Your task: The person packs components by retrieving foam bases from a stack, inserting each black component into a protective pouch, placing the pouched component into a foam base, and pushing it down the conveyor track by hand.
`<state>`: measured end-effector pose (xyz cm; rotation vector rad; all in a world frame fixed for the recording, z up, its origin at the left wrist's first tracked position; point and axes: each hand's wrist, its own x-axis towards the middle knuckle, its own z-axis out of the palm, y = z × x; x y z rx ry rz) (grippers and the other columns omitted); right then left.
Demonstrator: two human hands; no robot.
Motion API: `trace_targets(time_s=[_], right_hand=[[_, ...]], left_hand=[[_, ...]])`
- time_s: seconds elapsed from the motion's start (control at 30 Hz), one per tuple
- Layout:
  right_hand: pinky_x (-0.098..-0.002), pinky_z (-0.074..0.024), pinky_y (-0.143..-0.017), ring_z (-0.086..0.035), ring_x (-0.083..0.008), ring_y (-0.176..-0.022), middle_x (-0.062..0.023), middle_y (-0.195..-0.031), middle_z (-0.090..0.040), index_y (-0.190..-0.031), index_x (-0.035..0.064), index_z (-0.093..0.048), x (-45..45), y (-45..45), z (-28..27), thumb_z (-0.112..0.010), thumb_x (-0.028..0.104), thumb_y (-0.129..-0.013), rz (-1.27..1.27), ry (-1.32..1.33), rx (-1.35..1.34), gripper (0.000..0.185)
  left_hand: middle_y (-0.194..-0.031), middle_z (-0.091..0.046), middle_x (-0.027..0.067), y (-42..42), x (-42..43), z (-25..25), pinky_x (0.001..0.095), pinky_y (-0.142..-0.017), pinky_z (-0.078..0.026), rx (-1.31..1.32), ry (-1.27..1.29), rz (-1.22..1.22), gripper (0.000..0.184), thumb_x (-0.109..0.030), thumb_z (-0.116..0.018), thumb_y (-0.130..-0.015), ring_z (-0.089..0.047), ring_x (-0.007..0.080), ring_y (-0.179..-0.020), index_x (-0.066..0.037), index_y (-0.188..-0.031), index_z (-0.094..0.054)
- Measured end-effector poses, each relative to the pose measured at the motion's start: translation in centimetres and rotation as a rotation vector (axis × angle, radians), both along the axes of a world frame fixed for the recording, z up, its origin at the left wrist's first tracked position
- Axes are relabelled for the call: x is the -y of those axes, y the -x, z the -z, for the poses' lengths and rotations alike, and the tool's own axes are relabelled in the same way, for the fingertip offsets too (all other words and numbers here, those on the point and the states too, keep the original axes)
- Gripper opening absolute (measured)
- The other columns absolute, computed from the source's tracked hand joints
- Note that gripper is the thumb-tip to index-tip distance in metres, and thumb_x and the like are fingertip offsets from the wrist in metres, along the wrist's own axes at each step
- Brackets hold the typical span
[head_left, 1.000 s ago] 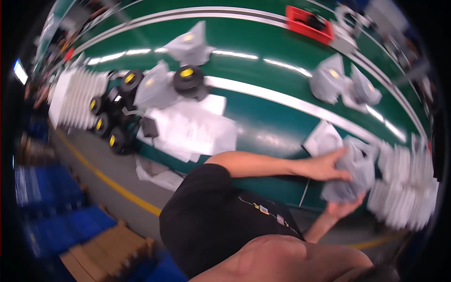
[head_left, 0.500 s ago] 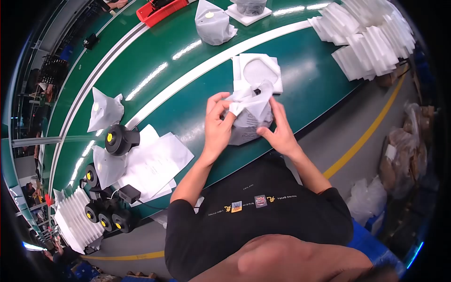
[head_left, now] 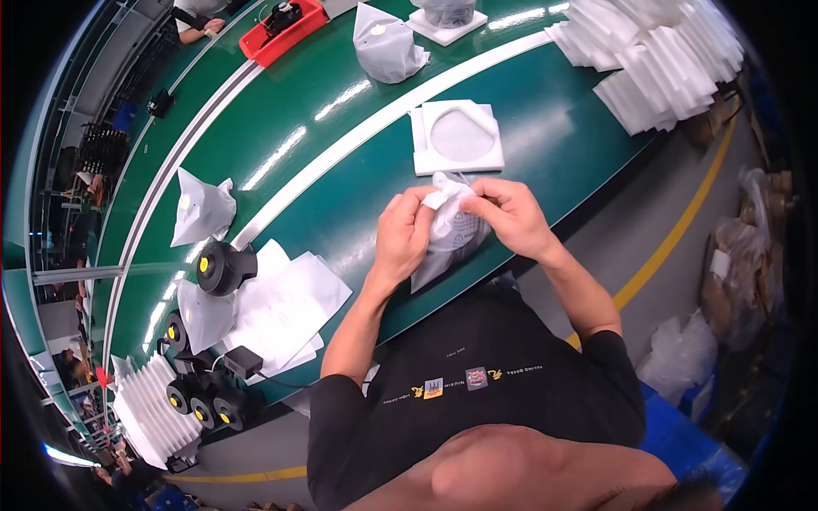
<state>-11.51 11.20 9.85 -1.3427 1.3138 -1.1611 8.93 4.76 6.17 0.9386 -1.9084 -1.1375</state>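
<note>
Near the table's front edge sits a translucent white plastic bag (head_left: 452, 241) with printing on it; its contents are hidden. My left hand (head_left: 404, 236) pinches the gathered top of the bag from the left. My right hand (head_left: 516, 218) grips the same bunched top from the right, thumb and fingers pressed together. Just beyond the bag lies a white foam tray (head_left: 423, 153) with a rounded recess in it.
Stacked white foam pieces (head_left: 669, 81) stand at the right. Black round parts with yellow centres (head_left: 223, 267), white sheets (head_left: 285, 307) and a wrapped item (head_left: 203, 209) lie left. Across the conveyor are another bagged item (head_left: 388, 47) and a red bin (head_left: 281, 36).
The bag's loose opening is now gathered and twisted together between my hands. My right hand has moved up from the bag's side to its top.
</note>
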Motion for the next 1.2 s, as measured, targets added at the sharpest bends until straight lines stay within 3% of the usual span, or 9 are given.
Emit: trace_targets(time_s=[0.07,0.2,0.33,0.5,0.63,0.87,1.07,1.1,1.2], right_hand=[[-0.0343,-0.0508,-0.068,-0.065,-0.0304,-0.078,-0.0127,-0.082,-0.065,-0.093,-0.0034,-0.067,0.5,-0.3,-1.3,-0.069,0.009,-0.096,-0.024,0.022,-0.240,0.012],[-0.0390,-0.0502,-0.067,-0.062,-0.0301,-0.077,-0.0113,-0.089,-0.066,-0.100,0.0016,-0.067,1.7,-1.8,0.3,-0.070,0.007,-0.091,0.016,0.483,-0.494,0.010],[-0.0409,-0.0513,-0.068,-0.064,-0.0295,-0.081,-0.0095,-0.091,-0.067,-0.097,0.0042,-0.070,2.5,-1.3,1.2,-0.074,0.005,-0.086,-0.014,0.607,-0.603,0.012],[-0.0372,-0.0536,-0.067,-0.065,-0.0296,-0.076,-0.0096,-0.093,-0.068,-0.092,0.0039,-0.073,1.4,-1.1,2.3,-0.075,0.003,-0.085,0.058,0.585,-0.623,0.008],[-0.0392,-0.0544,-0.071,-0.064,-0.0298,-0.085,-0.0090,-0.101,-0.070,-0.100,0.0035,-0.073,0.5,0.0,2.0,-0.078,0.010,-0.084,-0.067,0.558,-0.625,0.018],[-0.0400,-0.0548,-0.074,-0.063,-0.0294,-0.090,-0.0084,-0.108,-0.067,-0.122,0.0034,-0.062,-1.6,3.0,-1.5,-0.078,0.010,-0.081,-0.359,0.518,-0.857,0.045],[-0.0411,-0.0544,-0.068,-0.068,-0.0291,-0.088,-0.0085,-0.094,-0.064,-0.108,0.0033,-0.061,-2.5,2.8,-1.7,-0.076,0.010,-0.076,-0.228,0.424,-0.964,0.036],[-0.0416,-0.0543,-0.068,-0.068,-0.0303,-0.086,-0.0089,-0.093,-0.064,-0.107,0.0028,-0.061,-2.5,3.2,-1.3,-0.076,0.010,-0.077,-0.222,0.416,-0.922,0.034],[-0.0428,-0.0538,-0.067,-0.069,-0.0297,-0.077,-0.0111,-0.085,-0.064,-0.103,0.0000,-0.065,-1.3,6.3,-0.5,-0.073,0.009,-0.079,-0.185,0.319,-0.697,0.027]], left_hand=[[-0.086,-0.065,0.0059,-0.1,0.2,-1.1,0.0239,-0.065,-0.045,0.053,-0.238,0.037,0.032,-0.007,-0.064,-0.101,-0.055,0.0059,-0.073,0.000,-0.130,-0.052],[-0.087,-0.063,0.0067,0.2,0.4,-2.4,0.0295,-0.070,-0.048,0.164,-0.084,0.065,0.051,-0.004,-0.067,-0.092,-0.058,0.0145,-0.076,-0.001,-0.136,-0.041],[-0.108,-0.064,0.0112,-0.4,1.0,-0.2,0.0303,-0.084,-0.050,0.002,0.213,0.004,0.041,-0.001,-0.070,-0.086,-0.062,0.0200,-0.099,-0.002,-0.124,-0.054],[-0.116,-0.063,0.0135,-0.8,-3.5,-0.3,0.0534,-0.102,-0.039,0.122,0.546,-0.015,0.058,-0.032,-0.088,-0.077,-0.056,0.0371,-0.110,-0.002,-0.118,-0.061],[-0.121,-0.062,0.0124,-0.2,-3.3,1.7,0.0473,-0.096,-0.041,0.191,0.723,0.051,0.072,-0.044,-0.092,-0.069,-0.054,0.0343,-0.104,-0.005,-0.120,-0.057],[-0.106,-0.071,0.0096,0.8,-0.8,0.6,0.0405,-0.099,-0.039,0.074,0.527,0.158,0.112,-0.034,-0.096,-0.069,-0.054,0.0284,-0.105,-0.001,-0.156,-0.033],[-0.108,-0.071,0.0095,1.4,1.8,-2.6,0.0395,-0.100,-0.042,0.049,0.072,0.422,0.092,-0.024,-0.087,-0.083,-0.060,0.0287,-0.100,-0.001,-0.156,-0.037],[-0.110,-0.071,0.0100,1.7,3.3,-1.7,0.0380,-0.099,-0.045,-0.095,-0.021,0.430,0.074,-0.016,-0.076,-0.094,-0.063,0.0273,-0.099,-0.002,-0.155,-0.039],[-0.120,-0.071,0.0091,3.1,9.6,-0.7,0.0409,-0.094,-0.049,0.227,0.804,0.104,0.045,0.003,-0.062,-0.087,-0.063,0.0285,-0.097,-0.009,-0.130,-0.068]])
